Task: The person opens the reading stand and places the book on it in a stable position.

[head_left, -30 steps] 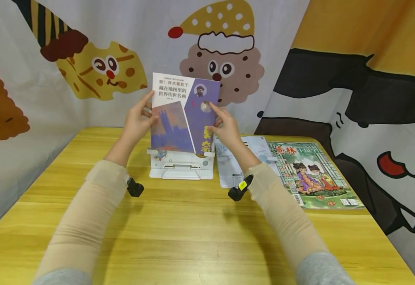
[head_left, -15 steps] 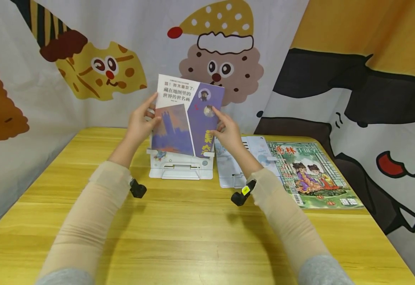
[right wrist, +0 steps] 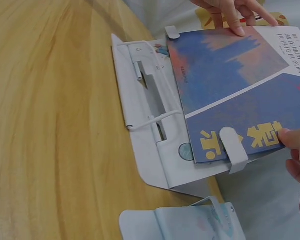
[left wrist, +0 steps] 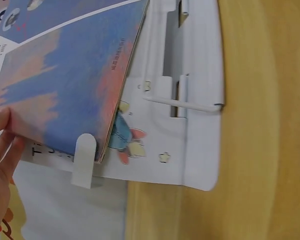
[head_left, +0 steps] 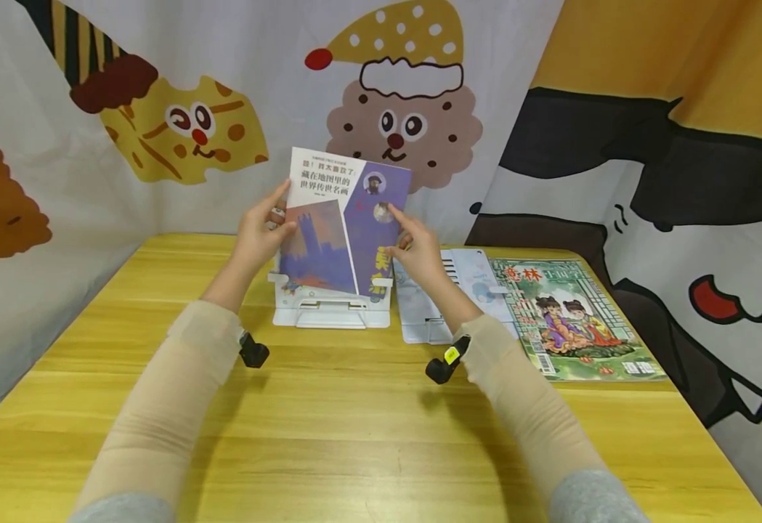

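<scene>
A thin paperback book [head_left: 318,250] with a white and purple cover leans back on a white book stand [head_left: 331,317], slightly tilted. My left hand [head_left: 258,232] pinches its left edge, thumb on the cover. The right hand [head_left: 420,250] pinches the opposite edge, its index finger also on the front. In the left wrist view, one white clip [left wrist: 84,160] of the stand overlaps a lower corner of the book. The right wrist view shows another clip [right wrist: 233,150] over the cover near the other lower corner. Fingertips behind the book are partly hidden.
A second, pale blue stand [head_left: 485,287] lies flat to the right, partly behind my right forearm. Beside it is a green illustrated magazine [head_left: 580,327]. The wooden table [head_left: 354,421] meets a cartoon-print curtain [head_left: 217,43] at the back.
The book has shifted right and then down on the stand, tilting a little clockwise, with both hands moving along with it. The stands and magazine stay put.
</scene>
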Demonstrator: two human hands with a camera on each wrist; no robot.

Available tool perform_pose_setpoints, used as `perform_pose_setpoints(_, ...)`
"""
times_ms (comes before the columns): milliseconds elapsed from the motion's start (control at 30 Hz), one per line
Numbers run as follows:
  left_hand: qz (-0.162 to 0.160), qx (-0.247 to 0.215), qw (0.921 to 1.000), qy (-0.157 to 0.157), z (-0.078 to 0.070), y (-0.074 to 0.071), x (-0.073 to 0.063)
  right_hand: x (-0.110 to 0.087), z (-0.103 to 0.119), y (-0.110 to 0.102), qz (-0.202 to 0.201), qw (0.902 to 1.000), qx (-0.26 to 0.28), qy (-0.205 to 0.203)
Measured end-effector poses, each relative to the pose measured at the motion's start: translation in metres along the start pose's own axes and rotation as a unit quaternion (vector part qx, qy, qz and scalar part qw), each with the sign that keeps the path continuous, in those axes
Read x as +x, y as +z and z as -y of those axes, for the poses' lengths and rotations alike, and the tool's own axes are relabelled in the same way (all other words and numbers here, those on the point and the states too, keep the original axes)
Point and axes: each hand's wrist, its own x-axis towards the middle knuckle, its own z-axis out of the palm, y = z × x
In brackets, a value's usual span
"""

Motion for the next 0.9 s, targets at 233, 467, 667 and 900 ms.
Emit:
perform_pose_setpoints(233,0.009,-0.003,0.9999,-0.008,0.01,0.0,-0.014,-0.007,-0.004,0.003,0.015,0.9989,-0.028,-0.034)
perform_pose_setpoints(467,-0.003,-0.003,1.0,-0.001,0.023,0.0,-0.027,-0.015,-0.005,0.007,0.048,0.9979,-0.039,-0.019)
perform_pose_setpoints(667,-0.004,0.039,0.9992,0.011,0.031,-0.005,-0.036,-0.016,-0.003,0.011,0.072,0.9944,-0.074,-0.02)
perform_pose_setpoints(900,0.025,0.123,0.9921,0.005,0.027,-0.011,-0.04,-0.013,0.009,0.002,0.129,0.9794,-0.156,-0.009)
